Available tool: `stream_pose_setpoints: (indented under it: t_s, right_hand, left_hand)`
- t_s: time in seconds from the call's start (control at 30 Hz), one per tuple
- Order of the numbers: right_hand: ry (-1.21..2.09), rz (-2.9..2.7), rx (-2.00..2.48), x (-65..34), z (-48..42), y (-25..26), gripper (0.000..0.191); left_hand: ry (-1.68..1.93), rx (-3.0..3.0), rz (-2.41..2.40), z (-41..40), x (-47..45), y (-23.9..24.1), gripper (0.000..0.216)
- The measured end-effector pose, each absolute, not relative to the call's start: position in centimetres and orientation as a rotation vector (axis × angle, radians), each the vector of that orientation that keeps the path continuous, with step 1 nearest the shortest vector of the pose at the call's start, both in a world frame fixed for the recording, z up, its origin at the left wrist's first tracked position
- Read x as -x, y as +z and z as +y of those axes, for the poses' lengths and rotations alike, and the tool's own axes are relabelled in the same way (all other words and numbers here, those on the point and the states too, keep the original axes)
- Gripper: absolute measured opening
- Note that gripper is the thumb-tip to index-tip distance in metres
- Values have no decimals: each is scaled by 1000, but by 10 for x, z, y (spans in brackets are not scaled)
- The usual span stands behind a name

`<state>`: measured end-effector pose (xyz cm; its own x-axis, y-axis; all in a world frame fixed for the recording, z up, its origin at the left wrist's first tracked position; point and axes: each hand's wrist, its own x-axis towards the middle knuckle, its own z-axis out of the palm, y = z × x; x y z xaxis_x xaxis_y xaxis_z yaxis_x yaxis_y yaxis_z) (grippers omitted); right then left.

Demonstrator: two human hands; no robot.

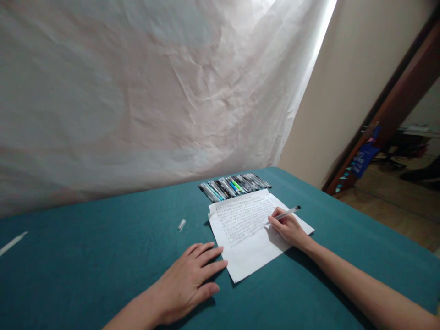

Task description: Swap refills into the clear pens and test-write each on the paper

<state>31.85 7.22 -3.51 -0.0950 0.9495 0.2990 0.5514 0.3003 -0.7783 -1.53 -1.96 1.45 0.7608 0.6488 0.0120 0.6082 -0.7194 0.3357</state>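
My right hand (288, 228) is closed round a pen (288, 212) and rests on a white sheet of paper (249, 254) covered with handwriting, the pen tip touching the page. My left hand (190, 282) lies flat on the teal tablecloth (85, 256), fingers stretched out, its fingertips just at the paper's left edge. A small clear pen cap (181, 224) lies on the cloth to the left of the paper.
A row of several pens (234, 185) lies side by side just behind the paper. A crumpled white sheet (137, 91) hangs behind the table. A white strip (13, 243) lies at the far left. A doorway with a wooden frame (388, 114) opens to the right.
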Motion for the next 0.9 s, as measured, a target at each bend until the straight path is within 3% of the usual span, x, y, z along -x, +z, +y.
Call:
stream_pose_setpoints:
  t_s: [0.9]
  right_hand:
    - [645, -1807, 1335, -318, 70, -32, 20]
  left_hand:
    - [201, -2655, 972, -19, 16, 10, 46]
